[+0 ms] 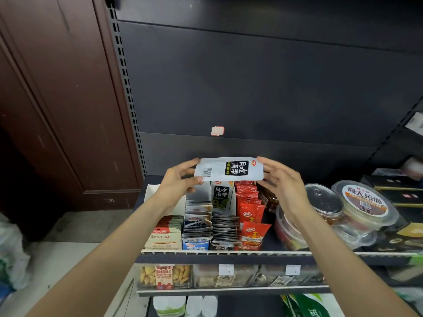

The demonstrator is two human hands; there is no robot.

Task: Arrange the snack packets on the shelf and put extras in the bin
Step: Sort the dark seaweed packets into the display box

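Head view, and both hands are up in front of the shelf [229,252]. Left hand [177,181] pinches the barcode end of a white seaweed packet [229,169], thumb under, fingers [190,162] over the top edge; right hand [281,179] takes the other end, its fingers [265,161] curled onto the short edge. Held flat and sideways between the two hands, label toward the camera, the packet hangs above the rows and touches none of them. My read: that two-ended grip keeps the limp pouch from flopping while it is lined up.

Directly beneath stands the open display box [220,197] with the same print, and in front of it the grey packets [223,225] stand in files, edge up. Just beside them on the right, red packets [250,213]. Clear tubs [325,209] farther right. No bin is visible, so where extras go I cannot tell.
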